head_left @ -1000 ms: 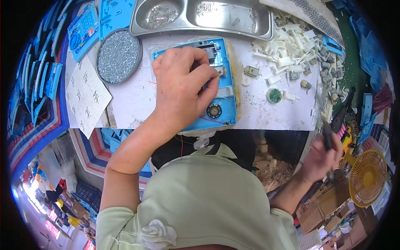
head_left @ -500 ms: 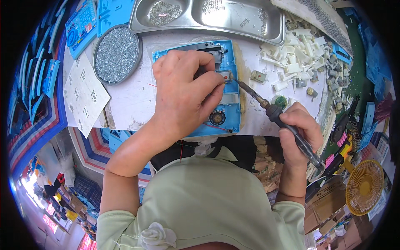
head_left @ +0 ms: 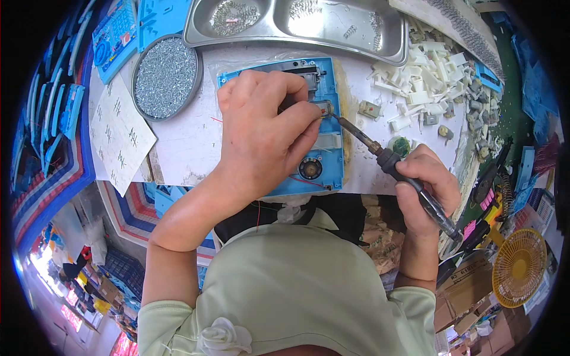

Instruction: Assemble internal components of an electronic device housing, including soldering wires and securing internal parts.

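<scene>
The white table [head_left: 187,151] spreads beneath your left hand [head_left: 264,121] and ahead of your right hand [head_left: 430,190]. Beyond your left hand sits the steel tray [head_left: 314,37], small metal pieces in its compartments. The pile of white plastic parts [head_left: 424,77] lies ahead of your right hand. Directly under your left hand is the blue casing [head_left: 332,159], its right side showing past your fingers. The soldering iron [head_left: 389,160] slants forward and left from your right hand, whose thumb and fingers pinch its dark handle. Your left hand bends over the casing, thumb and forefinger drawn together; its fingertips are hidden, so you cannot tell what they pinch. Left of that hand stands the round dish [head_left: 200,77] of screws. The round black speaker [head_left: 310,168] is in the casing, just right of your left wrist. Just beside your left fingertips is a small metal part [head_left: 325,108], close to the iron's tip; contact is unclear.
</scene>
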`<state>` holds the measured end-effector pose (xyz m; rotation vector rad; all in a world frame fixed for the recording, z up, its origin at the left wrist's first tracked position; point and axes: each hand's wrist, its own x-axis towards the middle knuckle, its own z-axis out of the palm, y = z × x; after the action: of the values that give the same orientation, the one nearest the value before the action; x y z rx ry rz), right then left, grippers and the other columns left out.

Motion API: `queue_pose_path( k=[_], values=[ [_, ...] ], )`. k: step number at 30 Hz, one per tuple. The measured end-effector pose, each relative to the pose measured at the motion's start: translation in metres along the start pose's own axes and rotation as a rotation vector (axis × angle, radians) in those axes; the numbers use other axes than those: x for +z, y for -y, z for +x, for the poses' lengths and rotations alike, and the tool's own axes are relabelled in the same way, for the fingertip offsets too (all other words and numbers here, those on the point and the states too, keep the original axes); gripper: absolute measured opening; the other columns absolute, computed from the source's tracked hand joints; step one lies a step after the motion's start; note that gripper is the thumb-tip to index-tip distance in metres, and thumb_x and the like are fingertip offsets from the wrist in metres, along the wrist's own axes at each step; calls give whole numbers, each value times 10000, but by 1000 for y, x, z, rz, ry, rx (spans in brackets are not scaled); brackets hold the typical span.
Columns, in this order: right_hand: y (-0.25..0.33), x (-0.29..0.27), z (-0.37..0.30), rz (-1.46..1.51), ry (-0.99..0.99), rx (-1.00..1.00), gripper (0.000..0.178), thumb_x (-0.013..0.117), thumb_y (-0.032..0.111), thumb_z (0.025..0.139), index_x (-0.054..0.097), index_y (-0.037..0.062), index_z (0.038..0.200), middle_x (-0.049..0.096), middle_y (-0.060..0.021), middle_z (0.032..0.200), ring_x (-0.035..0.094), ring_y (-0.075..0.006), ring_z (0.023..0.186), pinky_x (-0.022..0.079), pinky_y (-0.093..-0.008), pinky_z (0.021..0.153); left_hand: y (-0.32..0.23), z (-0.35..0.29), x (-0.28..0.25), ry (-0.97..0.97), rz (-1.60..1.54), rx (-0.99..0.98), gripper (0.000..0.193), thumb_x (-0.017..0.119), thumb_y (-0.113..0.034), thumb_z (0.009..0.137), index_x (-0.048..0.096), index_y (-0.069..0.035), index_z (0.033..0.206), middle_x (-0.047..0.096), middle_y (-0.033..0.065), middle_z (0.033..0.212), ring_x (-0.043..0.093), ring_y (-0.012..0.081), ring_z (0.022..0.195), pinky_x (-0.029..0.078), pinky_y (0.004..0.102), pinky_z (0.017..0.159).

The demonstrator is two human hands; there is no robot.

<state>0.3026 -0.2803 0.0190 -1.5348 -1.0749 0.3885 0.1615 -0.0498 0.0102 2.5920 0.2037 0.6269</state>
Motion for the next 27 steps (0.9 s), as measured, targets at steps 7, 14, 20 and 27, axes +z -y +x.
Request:
queue_pose_path(
  k=[7,14,20,27],
  values=[
    [1,-5,6,-43,50,-27,269,786,16,785,694,-20,1035,627,-89,721,554,-205,608,398,-313,550,1,1,0,-11,-8,22,252,826,-68,686,731,-134,909,599,13,972,549,231,908,367,394,817],
    [5,-10,17,-94,103,-74,274,792,2,771,692,-20,1025,628,-81,708,559,-214,606,405,-321,549,4,1,-1,-3,-18,40,254,826,-60,691,733,-138,915,602,14,962,549,231,886,374,387,794],
    [7,-10,18,-89,117,-89,275,786,-6,770,688,-25,1025,634,-85,709,558,-218,605,405,-323,549,5,1,0,-9,-15,41,251,823,-61,696,730,-136,916,602,14,964,552,232,891,374,390,795],
    [8,-10,16,-84,112,-78,272,787,-2,771,687,-24,1023,637,-86,714,560,-220,604,412,-328,551,4,0,0,3,-15,31,247,819,-66,701,727,-136,920,599,14,975,550,232,903,366,399,814]
  ],
)
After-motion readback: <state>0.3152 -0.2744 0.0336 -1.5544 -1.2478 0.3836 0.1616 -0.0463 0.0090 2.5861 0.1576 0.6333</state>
